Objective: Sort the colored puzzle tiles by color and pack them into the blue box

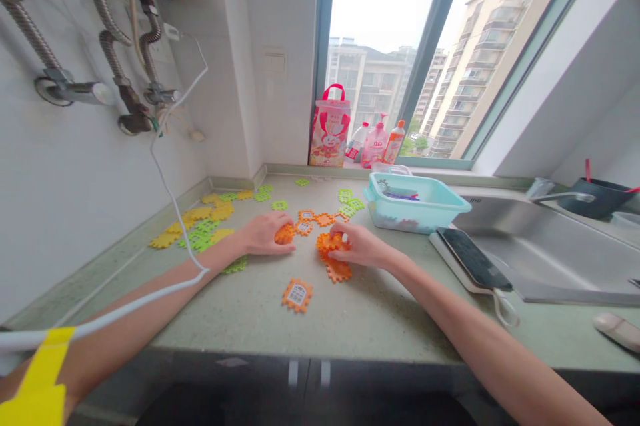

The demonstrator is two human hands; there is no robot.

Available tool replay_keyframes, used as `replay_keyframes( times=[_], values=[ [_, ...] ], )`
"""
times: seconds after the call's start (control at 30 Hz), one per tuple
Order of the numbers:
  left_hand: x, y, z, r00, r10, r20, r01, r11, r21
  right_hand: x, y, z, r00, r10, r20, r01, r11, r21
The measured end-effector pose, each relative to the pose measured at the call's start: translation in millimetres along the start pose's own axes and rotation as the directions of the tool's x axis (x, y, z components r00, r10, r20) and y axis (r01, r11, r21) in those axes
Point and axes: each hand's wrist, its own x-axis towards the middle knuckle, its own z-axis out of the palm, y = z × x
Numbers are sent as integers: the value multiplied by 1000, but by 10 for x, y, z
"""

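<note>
My right hand (359,246) is closed on orange interlocking tiles (334,246) with toothed edges, its thumb and fingers around their right side. Under the curled fingers of my left hand (267,233) are more orange tiles (285,234), gripped from the left and partly hidden. Between and behind the hands lie several loose orange tiles (324,219), some with white labels. Closer to the counter's front, a single orange tile (297,295) with a printed label lies flat. Green tiles (200,237) and yellow tiles (197,214) spread out on the left.
A turquoise basin (415,203) holding some pieces stands right of my right hand. Beside it are a phone (475,258) and the metal sink (555,246). A white cable (173,193) hangs across my left forearm. Bottles (375,145) and a pink bag (330,133) line the windowsill.
</note>
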Motion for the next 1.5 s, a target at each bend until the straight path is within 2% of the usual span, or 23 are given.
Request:
replay_keyframes(
  times=[0.23,0.3,0.47,0.53,0.63,0.83,0.93,1.1,1.2,1.37,1.5],
  values=[
    [26,17,2,1000,-12,-12,12,1000,21,-56,-108,-169,988,-92,-127,93,996,-6],
    [24,13,6,999,-19,-34,20,999,31,-81,-170,-160,991,-114,-77,113,994,-13],
    [45,40,50,994,-32,-102,36,999,37,-160,-347,-90,978,-72,196,93,991,-100],
    [72,85,69,993,-19,-118,22,1000,21,-177,-382,-70,974,-51,223,79,990,-118],
    [109,161,80,996,33,-86,-33,999,0,-185,-403,-40,973,-56,224,82,991,-106],
    [115,175,55,996,82,30,-82,997,9,-177,-443,53,955,-168,244,182,983,-33],
    [101,164,48,997,71,30,-73,996,52,-179,-433,34,960,-173,220,179,984,-9],
    [77,169,62,999,45,1,-45,997,68,-177,-377,-111,986,-154,69,156,987,-29],
    [73,184,58,999,47,-10,-46,998,41,-174,-382,-123,992,-122,12,123,989,-79],
    [83,203,53,999,27,22,-27,999,27,-160,-443,107,998,50,43,-34,951,-307],
    [84,182,87,999,33,-3,-32,998,45,-82,-426,306,995,92,-35,-98,927,-363]
  ],
)
